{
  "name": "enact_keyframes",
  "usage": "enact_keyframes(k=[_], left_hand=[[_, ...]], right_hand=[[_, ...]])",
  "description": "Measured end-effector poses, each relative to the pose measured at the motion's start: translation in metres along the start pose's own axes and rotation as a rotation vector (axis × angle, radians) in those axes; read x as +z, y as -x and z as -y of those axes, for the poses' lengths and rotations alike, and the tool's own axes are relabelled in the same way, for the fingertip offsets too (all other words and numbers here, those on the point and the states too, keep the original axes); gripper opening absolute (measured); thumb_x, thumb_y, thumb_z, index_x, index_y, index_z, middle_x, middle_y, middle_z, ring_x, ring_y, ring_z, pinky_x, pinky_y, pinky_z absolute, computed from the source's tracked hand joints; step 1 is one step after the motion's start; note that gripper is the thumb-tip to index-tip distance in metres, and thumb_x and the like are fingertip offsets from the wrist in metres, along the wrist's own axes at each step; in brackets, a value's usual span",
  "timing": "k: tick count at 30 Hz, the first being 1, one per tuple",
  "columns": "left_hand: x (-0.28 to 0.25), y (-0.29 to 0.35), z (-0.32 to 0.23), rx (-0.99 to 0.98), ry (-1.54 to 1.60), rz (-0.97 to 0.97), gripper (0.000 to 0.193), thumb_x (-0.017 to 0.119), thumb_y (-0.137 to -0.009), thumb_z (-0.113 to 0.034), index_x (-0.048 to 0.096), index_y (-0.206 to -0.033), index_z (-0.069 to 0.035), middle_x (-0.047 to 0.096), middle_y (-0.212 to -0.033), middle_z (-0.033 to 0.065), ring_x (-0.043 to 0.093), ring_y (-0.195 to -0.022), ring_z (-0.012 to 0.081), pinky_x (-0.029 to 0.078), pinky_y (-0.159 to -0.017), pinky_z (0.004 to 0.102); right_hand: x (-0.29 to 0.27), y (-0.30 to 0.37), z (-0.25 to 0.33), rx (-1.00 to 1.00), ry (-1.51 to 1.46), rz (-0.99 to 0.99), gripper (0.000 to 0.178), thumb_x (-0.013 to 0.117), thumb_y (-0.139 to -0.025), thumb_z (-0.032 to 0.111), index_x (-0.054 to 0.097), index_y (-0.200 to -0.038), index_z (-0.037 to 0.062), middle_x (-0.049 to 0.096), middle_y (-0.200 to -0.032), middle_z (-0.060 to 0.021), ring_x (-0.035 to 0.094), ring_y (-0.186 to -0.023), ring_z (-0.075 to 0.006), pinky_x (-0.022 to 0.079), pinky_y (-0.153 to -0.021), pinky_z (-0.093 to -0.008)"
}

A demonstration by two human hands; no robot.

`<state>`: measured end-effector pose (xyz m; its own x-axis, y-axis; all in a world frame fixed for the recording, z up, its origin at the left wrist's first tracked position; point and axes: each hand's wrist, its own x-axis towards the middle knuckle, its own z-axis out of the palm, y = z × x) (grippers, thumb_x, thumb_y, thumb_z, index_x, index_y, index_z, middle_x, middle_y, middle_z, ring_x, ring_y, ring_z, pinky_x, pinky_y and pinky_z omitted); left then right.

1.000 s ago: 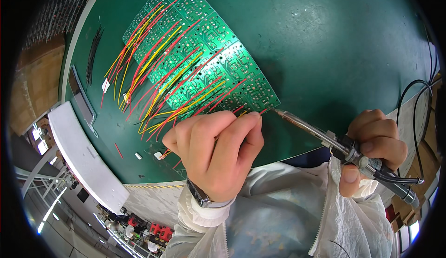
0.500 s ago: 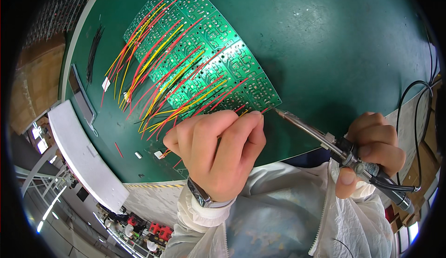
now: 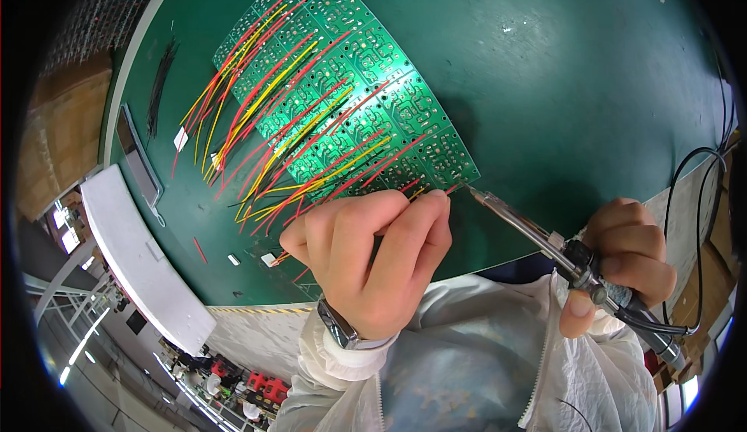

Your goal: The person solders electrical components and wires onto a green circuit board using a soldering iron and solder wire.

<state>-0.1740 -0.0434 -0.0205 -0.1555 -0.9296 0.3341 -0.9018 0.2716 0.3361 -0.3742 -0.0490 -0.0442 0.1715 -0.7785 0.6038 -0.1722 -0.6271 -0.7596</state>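
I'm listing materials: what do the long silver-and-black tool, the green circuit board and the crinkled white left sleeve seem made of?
Long silver-and-black tool: polished metal at the front, given its bright streaks; elsewhere possibly plastic.
Green circuit board: probably resin laminate, glossy-coated, given its glare.
Crinkled white left sleeve: likely thin synthetic cloth, given its creases.

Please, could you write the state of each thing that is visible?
Left hand: closed on a red wire.
Right hand: wrapped around the soldering tool.
Soldering tool: held; hot or cold, cannot tell.
Circuit board: lying flat.
Red and yellow wires: spread across the circuit board.
Black bundle: loosely gathered.
Watch: worn.
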Motion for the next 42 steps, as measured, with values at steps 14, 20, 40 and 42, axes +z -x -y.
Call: enact_keyframes(k=[14,20,40,42], left_hand=[[0.0005,-0.0019,-0.0008,0.005,0.013,-0.004,0.028,0.076,-0.056,-0.002,0.065,-0.079,-0.013,0.051,-0.078,-0.0011,0.047,-0.071,0.019,0.034,-0.07,0.0316],[-0.0004,-0.0012,0.0001,0.005,0.013,0.004,0.028,0.076,-0.056,-0.002,0.066,-0.08,-0.013,0.051,-0.077,-0.0013,0.046,-0.071,0.019,0.034,-0.07,0.0318],[0.0037,-0.0001,0.0053,0.04,0.0,-0.043,0.03,0.076,-0.053,-0.01,0.065,-0.08,-0.018,0.051,-0.08,-0.0067,0.048,-0.071,0.0124,0.026,-0.07,0.0298],[0.0037,-0.0002,0.0047,0.033,0.0,-0.041,0.03,0.076,-0.053,-0.01,0.064,-0.08,-0.018,0.051,-0.08,-0.0065,0.048,-0.07,0.0126,0.026,-0.07,0.0299]], right_hand=[[0.0048,0.0,0.0023,-0.011,0.011,-0.072,0.038,0.071,-0.074,0.029,0.042,-0.081,0.0065,0.041,-0.066,-0.0054,0.041,-0.051,-0.0158,0.03,-0.045,-0.0289],[0.004,0.0011,0.0012,-0.009,-0.003,-0.052,0.037,0.071,-0.074,0.028,0.042,-0.082,0.0067,0.041,-0.066,-0.0053,0.041,-0.05,-0.0157,0.029,-0.045,-0.0289],[-0.0001,0.0079,0.0009,0.005,-0.019,-0.083,0.037,0.07,-0.074,0.029,0.041,-0.079,0.0068,0.04,-0.066,-0.0051,0.039,-0.05,-0.0161,0.028,-0.044,-0.0284],[-0.0004,0.0057,0.0004,0.017,-0.001,-0.071,0.037,0.07,-0.074,0.029,0.041,-0.08,0.0069,0.04,-0.066,-0.005,0.039,-0.05,-0.016,0.028,-0.044,-0.0283]])
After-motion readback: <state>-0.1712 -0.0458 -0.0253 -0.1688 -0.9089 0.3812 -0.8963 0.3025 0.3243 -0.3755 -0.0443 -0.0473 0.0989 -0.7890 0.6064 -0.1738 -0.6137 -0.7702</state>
